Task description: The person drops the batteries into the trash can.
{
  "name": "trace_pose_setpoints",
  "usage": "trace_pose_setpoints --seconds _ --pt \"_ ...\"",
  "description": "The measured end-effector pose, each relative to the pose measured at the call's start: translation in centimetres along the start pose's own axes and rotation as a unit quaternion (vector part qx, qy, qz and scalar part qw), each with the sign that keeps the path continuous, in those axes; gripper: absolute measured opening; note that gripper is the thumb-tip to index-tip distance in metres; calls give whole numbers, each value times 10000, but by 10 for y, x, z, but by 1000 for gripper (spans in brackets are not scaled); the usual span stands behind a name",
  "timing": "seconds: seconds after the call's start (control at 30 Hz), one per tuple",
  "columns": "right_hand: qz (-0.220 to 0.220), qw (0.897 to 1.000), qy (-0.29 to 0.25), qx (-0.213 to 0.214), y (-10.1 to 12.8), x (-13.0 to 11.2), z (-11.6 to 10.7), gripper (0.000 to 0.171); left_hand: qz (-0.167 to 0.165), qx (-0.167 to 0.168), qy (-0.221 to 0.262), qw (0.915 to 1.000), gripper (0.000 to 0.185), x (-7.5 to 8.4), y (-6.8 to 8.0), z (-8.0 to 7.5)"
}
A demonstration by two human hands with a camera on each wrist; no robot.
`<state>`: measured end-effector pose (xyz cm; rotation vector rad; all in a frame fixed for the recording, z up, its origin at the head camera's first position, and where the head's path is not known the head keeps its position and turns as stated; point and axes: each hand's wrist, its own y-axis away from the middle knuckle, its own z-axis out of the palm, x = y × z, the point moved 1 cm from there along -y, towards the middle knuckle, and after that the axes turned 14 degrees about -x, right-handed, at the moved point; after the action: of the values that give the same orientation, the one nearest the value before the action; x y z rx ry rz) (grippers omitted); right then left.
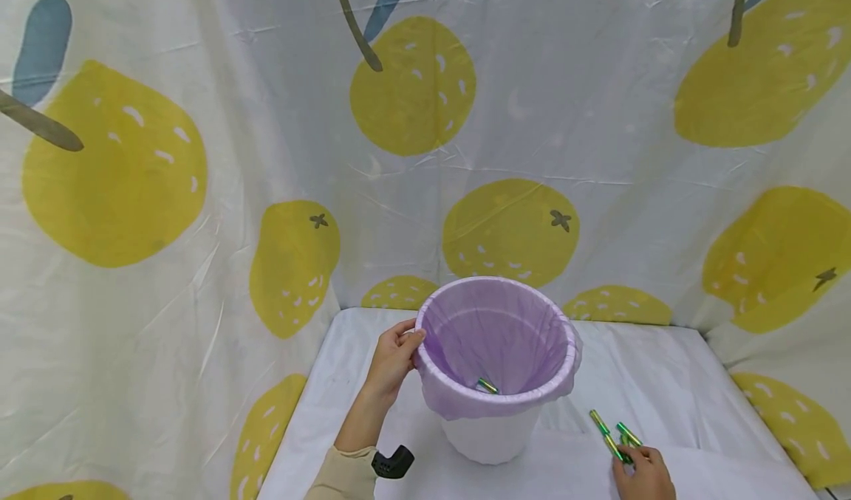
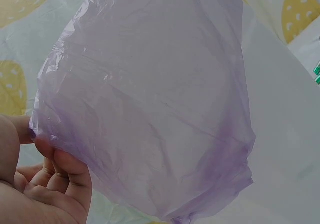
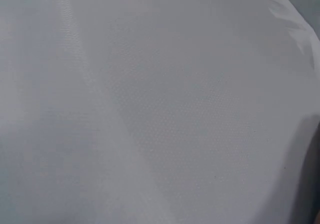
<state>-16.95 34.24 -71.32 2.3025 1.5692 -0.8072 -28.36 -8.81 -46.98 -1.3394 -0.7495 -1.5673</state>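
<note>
A white trash bin (image 1: pixel 488 439) stands on the table, lined with a translucent purple bag (image 1: pixel 499 323) folded over its rim. One green-and-gold battery (image 1: pixel 488 386) lies inside it. My left hand (image 1: pixel 392 360) grips the bin's left rim through the bag, thumb on one side and curled fingers on the other. In the left wrist view the purple bag (image 2: pixel 150 104) fills the middle, its edge pinched by the left hand (image 2: pixel 50 184). Right of the bin, my right hand (image 1: pixel 643 476) reaches several batteries (image 1: pixel 600 421), fingertips at their near ends; I cannot tell whether it pinches one.
A white cloth (image 1: pixel 665 382) covers the table. Behind it and at both sides hangs a pale curtain (image 1: pixel 572 101) printed with yellow fruit. A black device (image 1: pixel 394 462) is strapped to the left wrist. The right wrist view shows mostly white cloth (image 3: pixel 165 109).
</note>
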Motion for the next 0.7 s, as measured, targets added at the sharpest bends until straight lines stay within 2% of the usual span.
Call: trace_pose_setpoints --seconds 0.17,0.57,0.7 --pt "104 9996 -54 243 2 -3 1 27 39 -23 24 10000 42 0 0 0" --pt "368 9974 -596 -166 -2 1 -3 21 45 -29 51 10000 42 -1 -1 0" --pt "266 9968 -687 -316 -3 3 -6 21 35 -27 35 10000 43 -1 -1 -1"
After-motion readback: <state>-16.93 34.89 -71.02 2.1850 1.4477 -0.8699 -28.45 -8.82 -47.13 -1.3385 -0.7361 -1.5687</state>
